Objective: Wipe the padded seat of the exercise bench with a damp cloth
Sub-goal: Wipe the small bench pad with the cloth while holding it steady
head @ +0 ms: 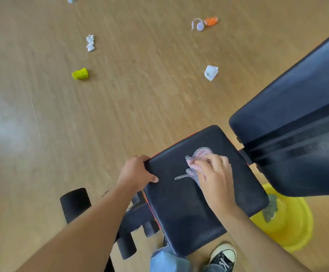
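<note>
The black padded seat of the exercise bench fills the lower middle of the head view. My right hand presses a pale mesh cloth onto the seat's far half, fingers curled over it. A thin strand of the cloth trails left across the pad. My left hand grips the seat's left edge, thumb on top of the pad. The black backrest rises to the right of the seat.
A yellow basin with a grey rag in it stands on the wooden floor under the bench at right. Crumpled papers, a yellow scrap, a white scrap and an orange item litter the floor. Black foam rollers sit at lower left. A sneaker is below.
</note>
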A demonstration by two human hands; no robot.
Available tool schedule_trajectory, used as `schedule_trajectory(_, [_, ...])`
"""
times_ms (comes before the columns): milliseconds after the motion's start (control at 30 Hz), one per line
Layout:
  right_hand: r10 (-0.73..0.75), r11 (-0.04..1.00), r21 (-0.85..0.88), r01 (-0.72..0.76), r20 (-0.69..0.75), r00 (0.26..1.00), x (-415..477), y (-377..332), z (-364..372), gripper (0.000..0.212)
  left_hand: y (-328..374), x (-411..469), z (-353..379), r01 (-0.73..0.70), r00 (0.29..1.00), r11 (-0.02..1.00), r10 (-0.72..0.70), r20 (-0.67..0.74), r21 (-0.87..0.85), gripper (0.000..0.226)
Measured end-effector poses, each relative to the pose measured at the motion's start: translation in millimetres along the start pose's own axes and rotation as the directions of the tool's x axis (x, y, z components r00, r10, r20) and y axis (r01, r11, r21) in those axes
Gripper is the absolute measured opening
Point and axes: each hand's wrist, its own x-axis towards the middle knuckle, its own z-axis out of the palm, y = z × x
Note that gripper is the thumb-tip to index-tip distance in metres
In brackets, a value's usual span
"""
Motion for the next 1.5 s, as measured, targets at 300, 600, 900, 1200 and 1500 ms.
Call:
schedule_trajectory(300, [-0.227, 0.971, 0.006, 0.238, 0.327, 0.918, -43, -19, 0, 0.021, -9, 5, -7, 0.064, 0.997, 0.983, -0.057, 0.042, -0.172, 0.054])
schedule_trajectory(600, [0.069, 0.997, 0.026, -0.068, -0.024, 0.997, -2, -28, 22, 0.025, -9, 13, -15, 0.051, 0.991, 0.991, -0.036, 0.127, -0.121, 0.047])
schedule_trajectory(900, [0.319, 0.946, -0.018, -0.323, -0.116, 0.941, 52, 8, 8, 0.015, -10, 7, -14, 0.067, 0.997, 0.974, -0.058, 0.047, -0.214, 0.05])
schedule_trajectory(1200, [-0.317, 0.946, 0.001, 0.325, 0.234, 0.919, 24, -13, 13, 0.03, -11, 17, -17, 0.123, 0.991, 0.969, -0.109, 0.073, -0.215, 0.05])
schedule_trajectory(1500, [-0.37, 0.929, 0.073, 0.363, 0.243, 0.897, -7, -86, 52, 0.026, -9, 23, -22, 0.092, 0.987, 0.993, -0.08, 0.137, -0.078, 0.052])
